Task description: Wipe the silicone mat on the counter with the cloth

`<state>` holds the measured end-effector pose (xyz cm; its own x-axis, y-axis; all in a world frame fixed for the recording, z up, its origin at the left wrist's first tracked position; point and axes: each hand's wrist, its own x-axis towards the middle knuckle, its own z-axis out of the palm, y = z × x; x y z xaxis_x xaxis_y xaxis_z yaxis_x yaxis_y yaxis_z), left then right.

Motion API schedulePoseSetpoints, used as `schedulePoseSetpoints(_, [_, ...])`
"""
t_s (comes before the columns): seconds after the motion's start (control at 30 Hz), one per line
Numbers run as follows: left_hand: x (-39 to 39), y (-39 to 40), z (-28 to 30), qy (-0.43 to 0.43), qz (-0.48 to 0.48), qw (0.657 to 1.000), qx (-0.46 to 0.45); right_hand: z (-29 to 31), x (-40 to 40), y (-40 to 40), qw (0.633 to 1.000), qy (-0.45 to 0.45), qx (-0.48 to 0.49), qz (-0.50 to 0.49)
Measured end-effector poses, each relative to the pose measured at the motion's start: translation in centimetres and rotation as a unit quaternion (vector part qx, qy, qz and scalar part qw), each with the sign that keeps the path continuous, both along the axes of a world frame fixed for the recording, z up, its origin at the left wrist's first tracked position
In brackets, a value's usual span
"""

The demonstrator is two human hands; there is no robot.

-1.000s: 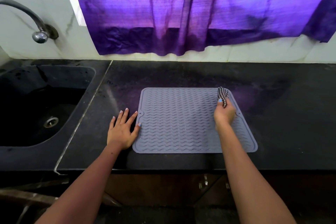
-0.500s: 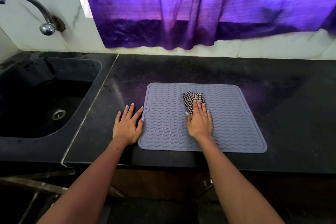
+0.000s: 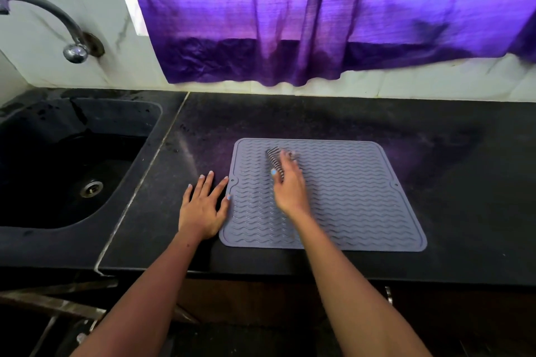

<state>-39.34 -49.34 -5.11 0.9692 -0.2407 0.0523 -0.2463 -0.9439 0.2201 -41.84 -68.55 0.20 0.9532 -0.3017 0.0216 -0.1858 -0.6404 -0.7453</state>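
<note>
Silicone mat point(image 3: 348, 197) lying flat on counter point(image 3: 464, 182), right of sink point(image 3: 72, 168). Right hand point(image 3: 290, 188) pressing checked cloth point(image 3: 274, 161) onto mat's far-left area; fingers blurred, apparently clamped on cloth. Left hand point(image 3: 203, 206) flat on counter, fingers spread, thumb touching mat edge. Risks: mat sliding or buckling under sideways strokes if bracing slips; near strip possibly missed.

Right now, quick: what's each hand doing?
Left hand: open, flat on the counter, thumb at the mat's left edge.
Right hand: presses the checked cloth onto the mat; grip blurred, cannot be told.
</note>
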Motion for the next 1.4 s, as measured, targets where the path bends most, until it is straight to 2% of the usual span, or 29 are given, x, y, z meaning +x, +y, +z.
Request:
schedulePoseSetpoints(0.07, [0.0, 0.0, 0.0, -0.001, 0.002, 1.0, -0.001, -2.2, -0.5, 1.3, 0.982, 0.024, -0.162, 0.089])
schedulePoseSetpoints(0.13, [-0.1, -0.1, 0.0, -0.001, 0.001, 1.0, -0.003, -3.5, -0.6, 1.3, 0.967, 0.036, -0.229, 0.105])
schedulePoseSetpoints(0.43, [-0.1, -0.1, 0.0, 0.0, 0.0, 1.0, -0.004, -3.1, 0.0, 0.9, 0.973, 0.039, -0.204, 0.105])
schedulePoseSetpoints(0.5, [-0.1, -0.1, 0.0, -0.001, 0.0, 1.0, -0.01, -2.7, 0.4, 1.0, 0.986, 0.012, -0.148, 0.078])
schedulePoseSetpoints(0.57, [-0.1, -0.1, 0.0, 0.002, -0.002, 1.0, -0.005, -1.9, 0.8, 1.2, 1.0, 0.005, 0.011, 0.012])
schedulePoseSetpoints(0.63, [0.0, 0.0, 0.1, 0.006, 0.0, 1.0, -0.003, -0.6, 1.4, 1.5, 0.976, -0.013, 0.203, -0.08])
schedulePoseSetpoints(0.67, [0.0, -0.1, 0.1, 0.006, 0.0, 1.0, -0.004, -0.1, 1.7, 1.7, 0.963, -0.03, 0.243, -0.113])
schedulePoseSetpoints(0.73, [-0.1, -0.1, 0.1, 0.006, -0.001, 1.0, -0.007, 0.7, 1.8, 2.4, 0.973, -0.062, 0.194, -0.104])
schedulePoseSetpoints(0.83, [-0.1, -0.1, 0.1, 0.007, -0.004, 1.0, -0.003, -0.1, 1.6, 4.1, 0.998, -0.054, -0.003, 0.043])
schedulePoseSetpoints(0.9, [-0.1, -0.1, 0.1, 0.004, -0.002, 1.0, 0.008, -2.1, 1.4, 4.9, 0.981, 0.006, -0.149, 0.123])
schedulePoseSetpoints(0.93, [-0.1, -0.1, 0.1, 0.004, 0.0, 1.0, 0.012, -2.8, 1.3, 5.0, 0.972, 0.025, -0.191, 0.137])
schedulePoseSetpoints(1.1, [-0.1, -0.3, 0.2, 0.004, 0.0, 1.0, 0.014, -3.0, 1.8, 4.4, 0.966, 0.039, -0.207, 0.148])
schedulePoseSetpoints(1.17, [-0.1, -0.3, 0.3, 0.004, 0.001, 1.0, 0.014, -2.9, 1.9, 4.2, 0.973, 0.03, -0.18, 0.144])
schedulePoseSetpoints(1.23, [-0.2, -0.3, 0.3, 0.0, 0.001, 1.0, 0.01, -2.3, 2.1, 4.2, 0.988, 0.018, -0.103, 0.116])
schedulePoseSetpoints(1.27, [-0.2, -0.3, 0.3, -0.001, 0.0, 1.0, 0.006, -1.9, 2.4, 4.1, 0.996, 0.017, -0.025, 0.08])
schedulePoseSetpoints(1.3, [-0.2, -0.2, 0.3, 0.0, 0.0, 1.0, 0.001, -1.3, 2.9, 4.0, 0.995, 0.017, 0.091, 0.027])
schedulePoseSetpoints(1.33, [-0.2, -0.2, 0.3, 0.001, 0.0, 1.0, -0.003, -0.5, 3.3, 3.9, 0.973, 0.009, 0.228, -0.034])
schedulePoseSetpoints(1.37, [-0.2, -0.2, 0.3, 0.0, 0.001, 1.0, -0.005, 0.2, 3.8, 3.8, 0.935, -0.012, 0.342, -0.092])
schedulePoseSetpoints(1.4, [-0.2, -0.2, 0.3, -0.001, 0.001, 1.0, -0.006, 0.7, 4.2, 3.8, 0.907, -0.04, 0.395, -0.139])
